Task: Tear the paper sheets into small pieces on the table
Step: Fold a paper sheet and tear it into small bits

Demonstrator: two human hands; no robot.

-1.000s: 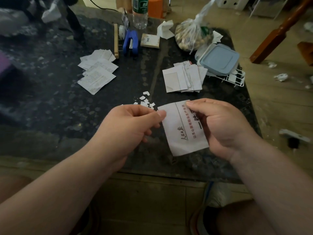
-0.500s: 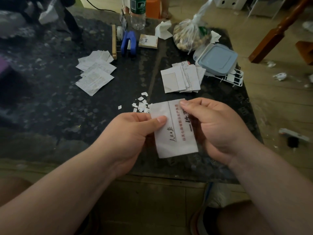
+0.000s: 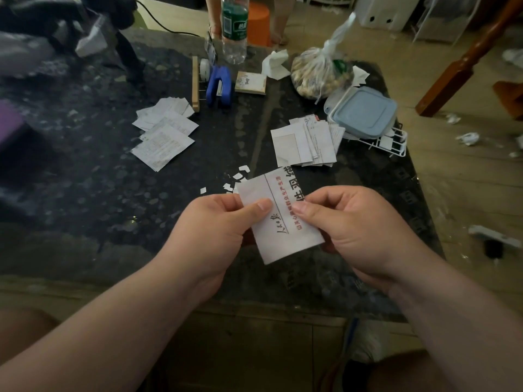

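left hand [image 3: 215, 230] and right hand [image 3: 348, 224] pinching paper sheet [image 3: 283, 241], above table [image 3: 85, 193] near edge

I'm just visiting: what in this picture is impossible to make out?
1. Head view: the fingers behind the paper sheet, hidden by it; thumbs of the left hand and right hand cover some print.
2. Head view: the cap of the bottle, cut off by the top edge.
3. Head view: text on the left stack and right stack, too small.
4. Head view: shapes at far left, blurred.
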